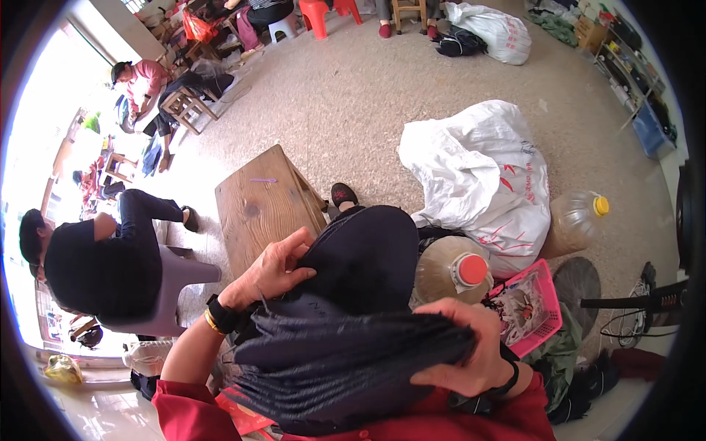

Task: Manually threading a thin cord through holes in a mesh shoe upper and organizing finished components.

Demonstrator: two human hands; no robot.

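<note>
My right hand point(474, 353) grips the right end of a thick stack of dark navy fabric pieces point(331, 360). The stack lies over my lap, its frayed edges fanned out in layers toward the left. Ahead of it stands a wide, rounded dark fabric piece point(375, 250). My left hand point(278, 266) is closed on the left edge of this piece, thumb on the near side. Whether the piece is one layer or several, I cannot tell. A black watch and a yellow bangle sit on my left wrist, and a dark band circles the right one.
A wooden stool point(254, 209) with a small purple tool point(263, 180) stands ahead left. To the right are a red-capped jug point(452, 272), a pink basket point(540, 323), a white sack point(471, 169) and a yellow-capped jug point(577, 220). A seated person point(103, 264) is close on the left.
</note>
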